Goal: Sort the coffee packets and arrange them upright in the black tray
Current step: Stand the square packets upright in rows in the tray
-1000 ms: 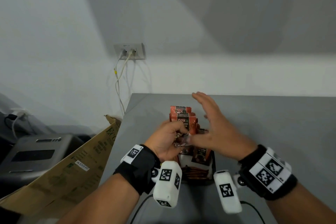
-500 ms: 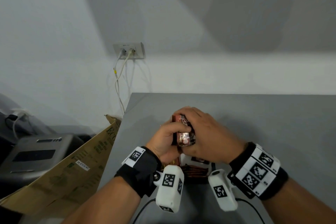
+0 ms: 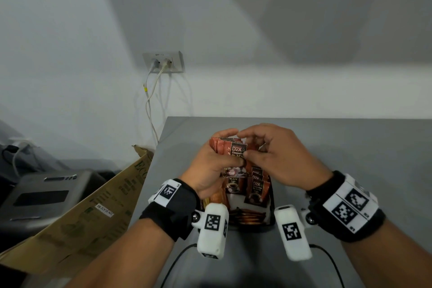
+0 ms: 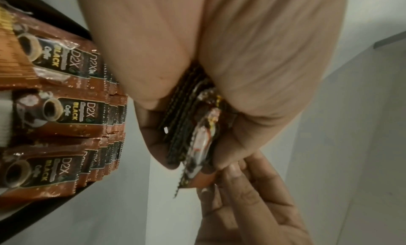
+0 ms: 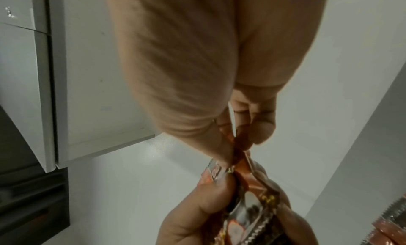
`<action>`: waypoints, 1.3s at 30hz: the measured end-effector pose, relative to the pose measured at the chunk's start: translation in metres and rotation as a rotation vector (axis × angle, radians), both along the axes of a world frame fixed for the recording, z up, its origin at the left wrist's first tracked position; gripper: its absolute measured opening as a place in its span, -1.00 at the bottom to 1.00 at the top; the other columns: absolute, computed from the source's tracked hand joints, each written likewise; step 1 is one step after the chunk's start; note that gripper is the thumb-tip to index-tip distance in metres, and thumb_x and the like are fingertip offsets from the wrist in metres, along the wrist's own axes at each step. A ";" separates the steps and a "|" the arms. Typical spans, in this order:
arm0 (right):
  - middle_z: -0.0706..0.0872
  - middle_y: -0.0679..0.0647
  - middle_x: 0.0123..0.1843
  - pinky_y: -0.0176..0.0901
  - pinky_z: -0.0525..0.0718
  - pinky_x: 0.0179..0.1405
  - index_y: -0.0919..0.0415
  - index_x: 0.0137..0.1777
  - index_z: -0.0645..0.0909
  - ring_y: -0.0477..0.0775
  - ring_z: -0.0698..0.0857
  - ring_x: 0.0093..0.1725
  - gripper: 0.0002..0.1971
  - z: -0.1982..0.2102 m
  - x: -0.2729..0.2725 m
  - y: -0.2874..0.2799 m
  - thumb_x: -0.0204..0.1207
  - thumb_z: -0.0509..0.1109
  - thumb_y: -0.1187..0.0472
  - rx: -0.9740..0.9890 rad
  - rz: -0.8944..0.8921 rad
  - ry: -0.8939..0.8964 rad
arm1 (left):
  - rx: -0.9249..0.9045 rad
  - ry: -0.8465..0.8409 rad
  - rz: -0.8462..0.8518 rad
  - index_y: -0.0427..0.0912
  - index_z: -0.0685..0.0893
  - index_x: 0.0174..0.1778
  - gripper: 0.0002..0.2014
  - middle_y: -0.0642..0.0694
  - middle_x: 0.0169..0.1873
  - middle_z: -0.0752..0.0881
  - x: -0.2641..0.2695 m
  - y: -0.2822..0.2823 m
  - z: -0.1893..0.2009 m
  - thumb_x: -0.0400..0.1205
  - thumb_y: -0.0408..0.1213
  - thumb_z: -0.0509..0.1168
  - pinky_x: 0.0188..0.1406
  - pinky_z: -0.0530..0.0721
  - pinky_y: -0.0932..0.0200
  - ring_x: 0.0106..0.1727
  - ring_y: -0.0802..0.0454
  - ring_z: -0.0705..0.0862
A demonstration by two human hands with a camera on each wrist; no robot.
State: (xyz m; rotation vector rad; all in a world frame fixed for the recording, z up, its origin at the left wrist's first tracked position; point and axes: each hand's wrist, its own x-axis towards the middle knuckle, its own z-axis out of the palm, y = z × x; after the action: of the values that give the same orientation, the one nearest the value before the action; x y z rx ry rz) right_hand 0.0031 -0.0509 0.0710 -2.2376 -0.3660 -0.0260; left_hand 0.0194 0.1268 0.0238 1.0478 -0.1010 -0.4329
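The left hand (image 3: pixel 211 166) is gripping a stack of D2X coffee packets (image 3: pixel 230 151) — the right hand (image 3: pixel 275 159) is pinching their top edge; the slick sachets risk fanning out and spilling over the black tray (image 3: pixel 271 206).

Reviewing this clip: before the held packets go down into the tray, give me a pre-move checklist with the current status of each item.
1. Left hand grips the bundle of coffee packets firmly: ok, fingers and thumb wrap round it.
2. Right hand has hold of a packet: ok, fingertips pinch the bundle's top edge.
3. Bundle is upright with its label facing the person: ok in the head view.
4. Bundle edges are squared: not ok, the left wrist view shows one packet sticking out past the rest.
5. Black tray has a free slot: cannot tell, the hands cover its far part.
6. Packets already in the tray stand in rows: ok.
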 end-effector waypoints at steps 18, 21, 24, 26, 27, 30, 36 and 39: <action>0.72 -0.08 -0.13 -0.04 0.73 -0.05 -0.10 -0.10 0.58 0.01 0.68 -0.12 -0.81 -0.113 -0.005 -0.022 0.50 0.32 0.28 -0.507 -0.051 0.204 | 0.146 0.137 0.238 -0.26 0.59 0.37 -0.47 -0.24 0.00 0.75 0.010 0.030 -0.033 0.46 -0.49 0.49 -0.03 0.74 -0.08 0.00 -0.21 0.76; 0.64 -0.09 -0.12 -0.11 0.60 -0.03 -0.03 -0.05 0.60 0.03 0.60 -0.04 -0.85 -0.120 -0.007 -0.022 0.49 0.33 0.26 -0.551 -0.066 0.142 | 0.167 0.131 0.221 -0.26 0.61 0.32 -0.58 -0.26 -0.01 0.74 0.010 0.030 -0.035 0.55 -0.55 0.44 -0.08 0.76 -0.04 -0.01 -0.20 0.76; 0.59 -0.11 -0.01 -0.17 0.51 0.05 0.01 0.05 0.58 0.00 0.52 0.06 -0.79 -0.120 -0.011 -0.022 0.44 0.46 0.14 -0.561 -0.038 0.060 | 0.184 0.137 0.222 -0.24 0.61 0.31 -0.61 -0.19 -0.06 0.76 0.010 0.031 -0.037 0.57 -0.57 0.41 -0.06 0.75 -0.07 -0.05 -0.17 0.77; 0.54 -0.15 0.04 -0.18 0.55 0.09 -0.05 0.02 0.50 -0.04 0.49 0.08 -0.68 -0.120 -0.014 -0.022 0.37 0.56 0.05 -0.540 -0.012 0.049 | 0.196 0.134 0.208 -0.25 0.61 0.27 -0.64 -0.20 -0.08 0.75 0.010 0.031 -0.038 0.58 -0.56 0.41 -0.07 0.76 -0.07 -0.07 -0.17 0.77; 0.51 -0.18 0.03 -0.20 0.55 0.06 -0.07 -0.04 0.46 -0.05 0.47 0.07 -0.64 -0.121 -0.015 -0.023 0.34 0.60 0.02 -0.537 -0.001 0.048 | 0.195 0.130 0.195 -0.26 0.61 0.27 -0.64 -0.22 -0.08 0.75 0.010 0.031 -0.038 0.58 -0.56 0.41 -0.09 0.76 -0.07 -0.08 -0.18 0.78; 0.48 -0.16 -0.03 -0.30 0.49 -0.03 -0.03 -0.22 0.48 -0.06 0.46 0.06 -0.72 -0.125 -0.018 -0.024 0.37 0.59 0.10 -0.562 0.037 0.045 | 0.181 0.133 0.197 -0.24 0.61 0.28 -0.64 -0.19 -0.12 0.76 0.008 0.031 -0.038 0.58 -0.58 0.38 -0.16 0.76 -0.03 -0.12 -0.15 0.78; 0.58 -0.13 0.02 -0.33 0.52 -0.01 -0.01 -0.14 0.71 -0.07 0.43 0.09 -0.85 -0.134 -0.019 -0.027 0.33 0.60 0.15 -0.656 0.096 -0.024 | 0.173 0.131 0.173 -0.24 0.60 0.26 -0.66 -0.18 -0.14 0.77 0.006 0.030 -0.037 0.60 -0.57 0.37 -0.20 0.77 -0.01 -0.15 -0.13 0.80; 0.57 -0.15 -0.07 -0.36 0.44 -0.16 -0.03 -0.22 0.66 -0.07 0.45 0.00 -0.75 -0.139 -0.018 -0.026 0.20 0.65 0.23 -0.671 0.066 -0.062 | 0.187 0.138 0.175 -0.32 0.57 0.33 -0.62 -0.25 -0.06 0.76 0.005 0.029 -0.039 0.59 -0.53 0.41 -0.15 0.77 -0.04 -0.09 -0.19 0.80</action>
State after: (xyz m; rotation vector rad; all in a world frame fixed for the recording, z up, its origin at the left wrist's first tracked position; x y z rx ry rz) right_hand -0.0150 -0.0774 -0.0680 -2.8881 -0.5418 0.0737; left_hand 0.0248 0.1563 -0.0147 1.1959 0.1562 -0.3587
